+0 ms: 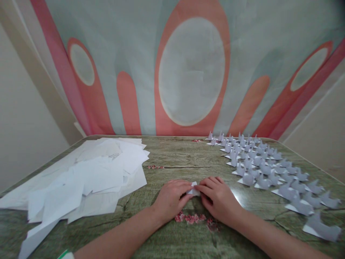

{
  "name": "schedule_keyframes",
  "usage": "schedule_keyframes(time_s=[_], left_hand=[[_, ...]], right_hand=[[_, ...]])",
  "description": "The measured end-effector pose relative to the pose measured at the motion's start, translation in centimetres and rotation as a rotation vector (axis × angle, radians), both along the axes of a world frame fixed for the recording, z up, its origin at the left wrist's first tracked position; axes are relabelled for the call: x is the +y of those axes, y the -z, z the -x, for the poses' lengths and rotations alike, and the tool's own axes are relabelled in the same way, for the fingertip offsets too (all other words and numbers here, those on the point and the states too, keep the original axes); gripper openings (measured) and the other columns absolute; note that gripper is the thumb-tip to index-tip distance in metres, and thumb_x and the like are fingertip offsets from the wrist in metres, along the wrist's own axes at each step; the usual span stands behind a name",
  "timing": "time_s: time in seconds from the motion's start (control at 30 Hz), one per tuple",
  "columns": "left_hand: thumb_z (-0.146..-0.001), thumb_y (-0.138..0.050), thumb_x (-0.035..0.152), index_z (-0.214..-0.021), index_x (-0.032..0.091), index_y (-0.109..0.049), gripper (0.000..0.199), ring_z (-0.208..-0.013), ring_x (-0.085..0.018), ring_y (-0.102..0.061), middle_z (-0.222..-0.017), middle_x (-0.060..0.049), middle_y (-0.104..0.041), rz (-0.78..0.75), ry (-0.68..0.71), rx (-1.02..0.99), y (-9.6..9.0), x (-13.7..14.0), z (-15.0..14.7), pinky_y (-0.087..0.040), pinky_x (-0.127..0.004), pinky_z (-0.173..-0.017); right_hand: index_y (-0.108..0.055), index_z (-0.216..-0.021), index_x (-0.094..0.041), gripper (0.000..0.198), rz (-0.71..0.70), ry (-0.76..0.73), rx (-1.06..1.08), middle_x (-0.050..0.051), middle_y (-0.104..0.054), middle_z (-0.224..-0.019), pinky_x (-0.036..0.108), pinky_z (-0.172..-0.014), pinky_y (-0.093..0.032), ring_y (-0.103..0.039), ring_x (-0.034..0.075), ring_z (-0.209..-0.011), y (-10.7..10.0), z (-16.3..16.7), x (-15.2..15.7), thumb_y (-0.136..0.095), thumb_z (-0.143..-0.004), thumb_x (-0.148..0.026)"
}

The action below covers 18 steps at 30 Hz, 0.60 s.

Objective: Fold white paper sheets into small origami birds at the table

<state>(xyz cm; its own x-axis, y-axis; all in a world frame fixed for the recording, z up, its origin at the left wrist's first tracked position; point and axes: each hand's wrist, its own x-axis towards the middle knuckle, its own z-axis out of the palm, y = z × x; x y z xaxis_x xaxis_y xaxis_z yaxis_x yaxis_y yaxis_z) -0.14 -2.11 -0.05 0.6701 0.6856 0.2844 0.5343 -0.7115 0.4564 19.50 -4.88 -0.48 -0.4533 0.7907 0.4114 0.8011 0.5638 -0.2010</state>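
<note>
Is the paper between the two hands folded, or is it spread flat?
Folded: the paper shows differently shaded faces meeting at an angle. The left hand and right hand hide its full shape.

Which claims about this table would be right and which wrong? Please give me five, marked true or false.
1. Loose white sheets lie toward the left side of the table. True.
2. The left hand and the right hand both touch a small folded paper. True.
3. The left hand rests flat on the loose white sheets. False: it is at the small folded paper, apart from the sheets.
4. Many folded paper figures stand toward the table's right side. True.
5. The folded paper figures are bright red. False: they are white.
</note>
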Motion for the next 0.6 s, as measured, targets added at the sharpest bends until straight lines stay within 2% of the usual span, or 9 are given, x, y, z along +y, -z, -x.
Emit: schedule_keyframes(time_s=[0.1, 0.23, 0.37, 0.6], left_hand=[[-0.083, -0.055, 0.022, -0.109, 0.022, -0.06, 0.027, -0.104, -0.017, -0.055, -0.111, -0.002, -0.064, 0.011, 0.004, 0.003, 0.1, 0.1, 0.1, -0.04, -0.033, -0.094], [-0.082, -0.056, 0.022, -0.107, 0.022, -0.061, 0.025, -0.104, -0.017, -0.054, -0.109, -0.002, -0.064, 0.003, 0.011, -0.002, 0.2, 0.1, 0.1, -0.039, -0.035, -0.094], [-0.082, -0.055, 0.02, -0.106, 0.022, -0.062, 0.024, -0.102, -0.018, -0.054, -0.109, -0.003, -0.064, 0.012, 0.031, -0.003, 0.1, 0.2, 0.1, -0.04, -0.035, -0.092], [-0.083, -0.054, 0.025, -0.104, 0.021, -0.062, 0.022, -0.101, -0.018, -0.054, -0.108, -0.003, -0.063, 0.025, 0.033, 0.002, 0.1, 0.2, 0.0, -0.04, -0.033, -0.092]], right_hand=[[-0.061, -0.101, -0.022, 0.031, 0.133, 0.029, 0.162, 0.004, -0.06, -0.09, 0.032, -0.074, -0.038, -0.052, 0.019, -0.084, 0.5, -0.8, 0.8, -0.05, -0.075, -0.008], [-0.06, -0.086, -0.019, 0.015, 0.221, 0.092, 0.358, 0.003, -0.059, -0.083, 0.033, -0.074, -0.04, -0.053, 0.019, -0.082, 1.2, -1.3, 1.6, -0.052, -0.074, -0.014], [-0.059, -0.072, -0.019, 0.006, 0.272, 0.092, 0.4, 0.001, -0.059, -0.079, 0.034, -0.076, -0.039, -0.054, 0.018, -0.081, 1.4, -1.3, 1.8, -0.054, -0.075, -0.017], [-0.062, -0.069, -0.02, 0.005, 0.309, 0.139, 0.405, 0.002, -0.058, -0.086, 0.037, -0.082, -0.034, -0.053, 0.019, -0.087, 1.1, -1.1, 1.7, -0.058, -0.073, -0.019]])
